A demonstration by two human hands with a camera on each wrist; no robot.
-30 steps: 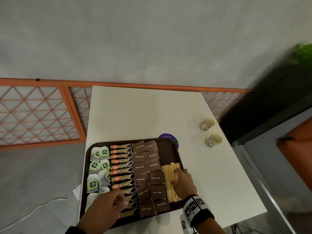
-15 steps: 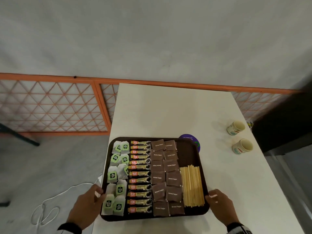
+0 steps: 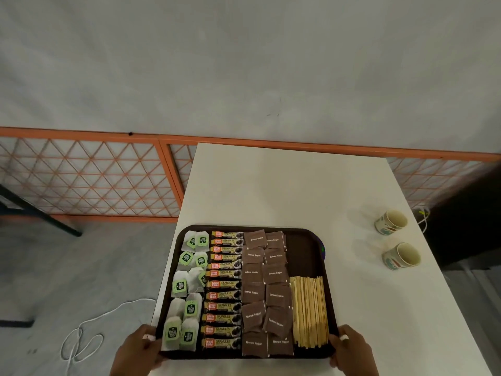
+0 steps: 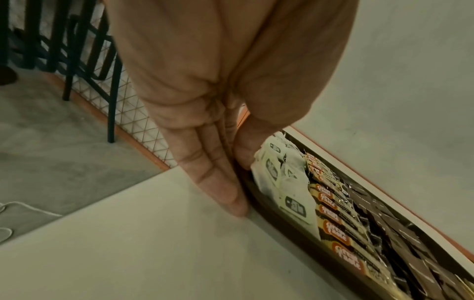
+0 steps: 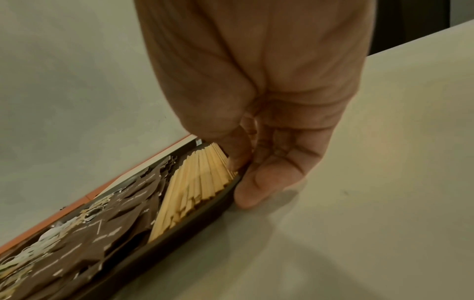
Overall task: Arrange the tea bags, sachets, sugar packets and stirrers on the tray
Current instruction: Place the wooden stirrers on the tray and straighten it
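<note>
A dark brown tray (image 3: 303,241) lies on the white table (image 3: 284,191), near its left edge. It holds columns of white tea bags (image 3: 187,289), coffee sachets (image 3: 223,289), brown sugar packets (image 3: 267,291) and wooden stirrers (image 3: 309,310). My left hand (image 3: 150,339) grips the tray's near left corner. In the left wrist view its thumb (image 4: 246,154) lies on the rim by the tea bags (image 4: 282,182), fingers along the outer wall. My right hand (image 3: 340,340) pinches the near right corner, thumb (image 5: 238,154) beside the stirrers (image 5: 197,182).
Two paper cups (image 3: 391,222) (image 3: 401,256) lie on their sides at the table's right edge. A purple disc (image 3: 323,249) peeks out from under the tray's right rim. An orange lattice fence (image 3: 81,180) runs behind, and a white cable (image 3: 81,340) lies on the floor at left.
Both hands left the sachets and stirrers and moved out to the tray's near corners, where they now grip its rim. The view swung left.
</note>
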